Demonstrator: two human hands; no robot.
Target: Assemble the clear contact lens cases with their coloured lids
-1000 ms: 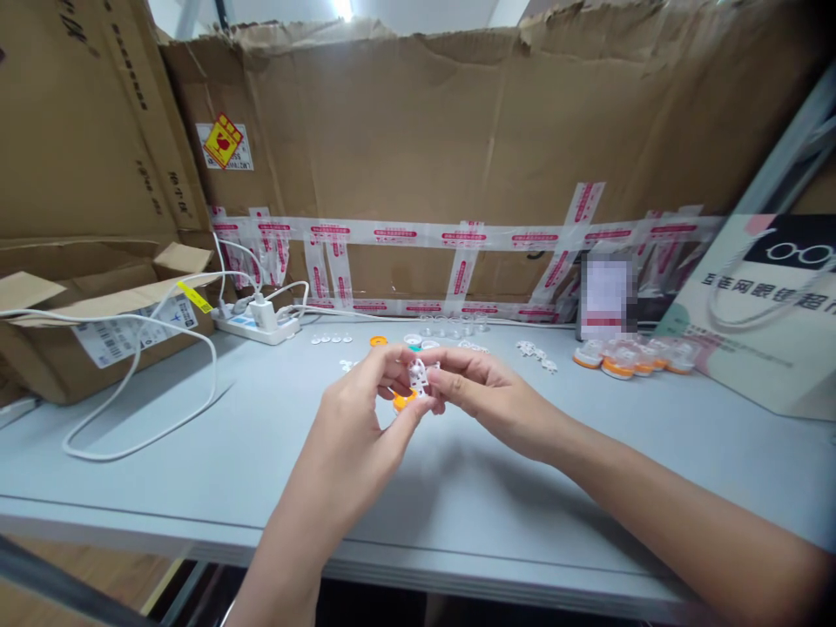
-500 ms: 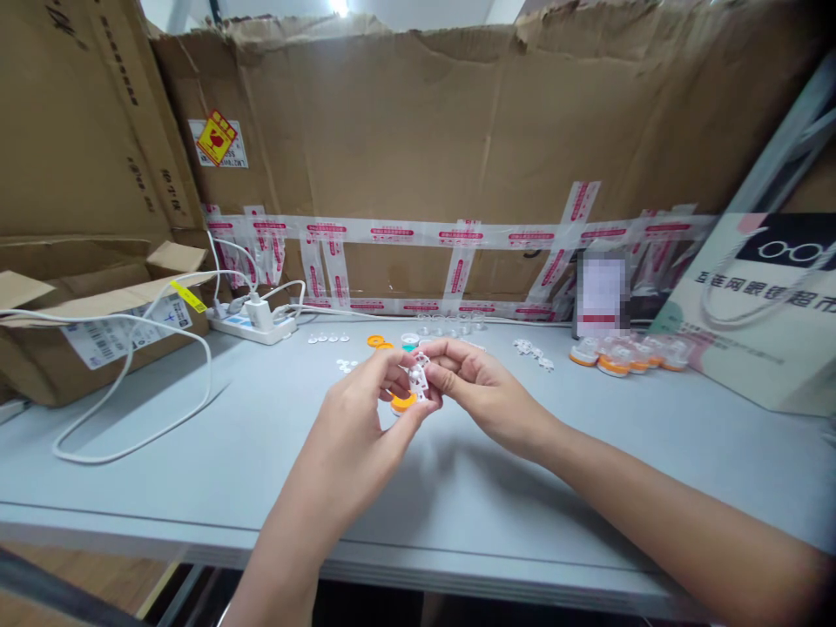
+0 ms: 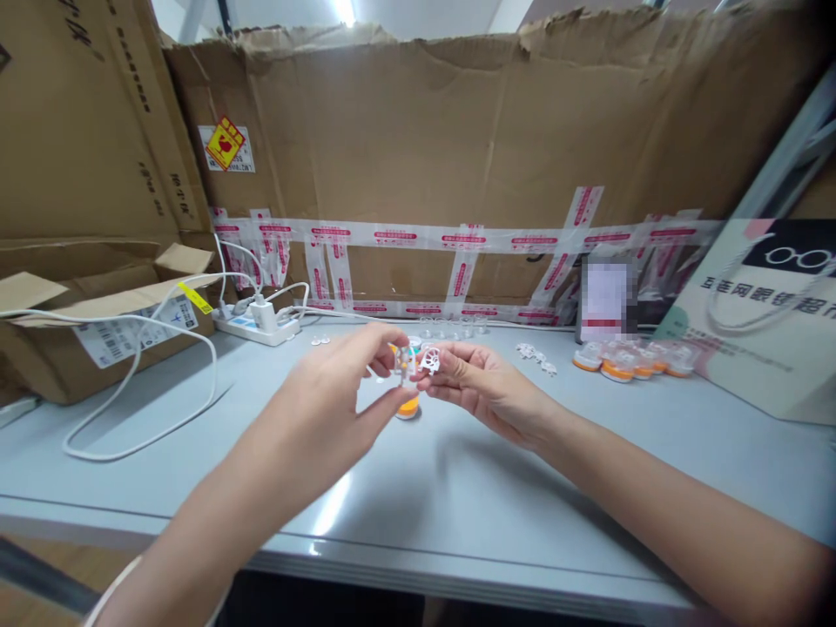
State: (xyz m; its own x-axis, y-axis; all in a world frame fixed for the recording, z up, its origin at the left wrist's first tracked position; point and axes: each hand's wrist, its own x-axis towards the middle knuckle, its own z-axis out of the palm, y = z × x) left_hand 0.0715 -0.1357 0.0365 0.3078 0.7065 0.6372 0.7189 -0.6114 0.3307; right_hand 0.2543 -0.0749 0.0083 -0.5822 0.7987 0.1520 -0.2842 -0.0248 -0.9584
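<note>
Between the thumb and fingers of my left hand [image 3: 340,392] is a small white plastic frame [image 3: 404,369], held upright above the table. My right hand [image 3: 480,387] pinches a small white openwork plastic piece [image 3: 429,361] close beside it. Whether the two pieces touch, I cannot tell. Below them an orange and white round part [image 3: 408,407] rests on the table, partly hidden by my left hand. Other round parts behind my fingers are mostly covered.
Clear round covers [image 3: 454,328] line the back. White plastic pieces [image 3: 535,359] and several orange-rimmed assemblies [image 3: 617,366] lie to the right, near a phone [image 3: 604,300] and a paper bag [image 3: 751,322]. Leftward are a power strip [image 3: 258,324], a white cable [image 3: 212,383] and an open carton [image 3: 111,322].
The white pieces were bunched together between both hands; now each hand holds one, slightly apart. My left hand has turned and its forearm lies lower and further left. The view has shifted slightly.
</note>
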